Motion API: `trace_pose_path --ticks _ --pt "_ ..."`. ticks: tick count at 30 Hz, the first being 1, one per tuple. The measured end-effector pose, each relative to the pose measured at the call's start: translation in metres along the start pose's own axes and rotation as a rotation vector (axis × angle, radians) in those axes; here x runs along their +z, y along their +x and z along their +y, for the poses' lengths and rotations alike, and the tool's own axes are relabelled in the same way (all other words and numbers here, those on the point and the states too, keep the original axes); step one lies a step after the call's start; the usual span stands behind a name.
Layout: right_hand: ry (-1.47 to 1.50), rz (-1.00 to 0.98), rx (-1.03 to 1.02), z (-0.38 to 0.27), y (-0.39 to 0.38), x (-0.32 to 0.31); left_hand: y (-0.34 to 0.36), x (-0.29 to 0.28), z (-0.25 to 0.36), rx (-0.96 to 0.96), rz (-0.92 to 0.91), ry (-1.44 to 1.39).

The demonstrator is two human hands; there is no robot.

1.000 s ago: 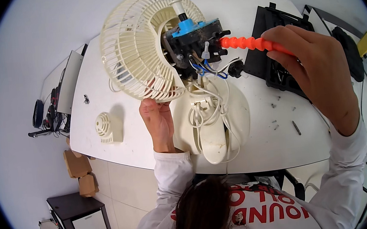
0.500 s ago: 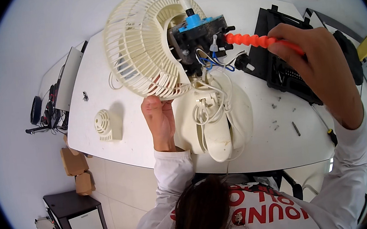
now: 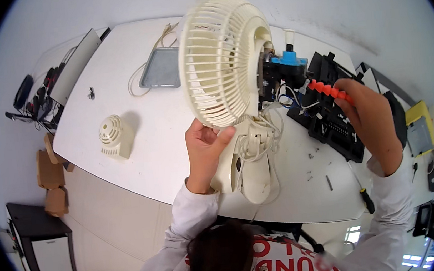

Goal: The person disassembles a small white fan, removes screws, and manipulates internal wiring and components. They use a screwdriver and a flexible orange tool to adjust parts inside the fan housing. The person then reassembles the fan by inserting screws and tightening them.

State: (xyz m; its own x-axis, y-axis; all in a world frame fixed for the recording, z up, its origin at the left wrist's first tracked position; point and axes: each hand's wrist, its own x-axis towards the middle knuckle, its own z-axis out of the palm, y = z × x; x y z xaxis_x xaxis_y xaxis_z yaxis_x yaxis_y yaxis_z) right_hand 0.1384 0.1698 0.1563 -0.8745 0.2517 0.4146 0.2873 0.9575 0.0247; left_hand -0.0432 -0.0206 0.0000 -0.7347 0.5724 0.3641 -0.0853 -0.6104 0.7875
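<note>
A cream table fan [image 3: 222,61] stands on the white table [image 3: 139,149], its round cage facing left and its rear motor housing off, so the black motor and a blue part [image 3: 287,59] show. My left hand [image 3: 205,144] grips the bottom rim of the cage above the fan's base [image 3: 249,169], where the cord is wound. My right hand [image 3: 371,114] holds a screwdriver with an orange ribbed handle [image 3: 323,88], its tip pointing into the exposed motor.
The removed cream rear cover [image 3: 114,135] lies at the table's left. A grey tray [image 3: 161,68] sits behind the fan. A black tool case [image 3: 334,120] is beside my right hand, with loose screws [image 3: 315,165] and another screwdriver [image 3: 363,194] near the front edge.
The view has shifted and the fan now appears turned with its cage facing more to the left. Both hands keep their grips, and the screwdriver stays at the motor.
</note>
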Motion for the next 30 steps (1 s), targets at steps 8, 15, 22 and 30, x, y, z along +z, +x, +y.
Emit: trace_pose_path --ticks 8,15,22,30 --pt "0.046 0.031 -0.028 0.013 0.01 0.03 -0.006 0.017 0.006 0.104 0.035 0.33" --pt "0.112 0.04 0.041 0.05 -0.001 0.065 -0.003 0.018 0.012 0.407 -0.018 0.47" --pt "0.215 0.108 0.024 0.072 -0.005 0.082 -0.01 0.014 0.014 0.387 -0.034 0.521" --pt "0.128 0.065 -0.016 0.064 -0.009 0.073 -0.005 0.014 0.009 0.349 -0.042 0.429"
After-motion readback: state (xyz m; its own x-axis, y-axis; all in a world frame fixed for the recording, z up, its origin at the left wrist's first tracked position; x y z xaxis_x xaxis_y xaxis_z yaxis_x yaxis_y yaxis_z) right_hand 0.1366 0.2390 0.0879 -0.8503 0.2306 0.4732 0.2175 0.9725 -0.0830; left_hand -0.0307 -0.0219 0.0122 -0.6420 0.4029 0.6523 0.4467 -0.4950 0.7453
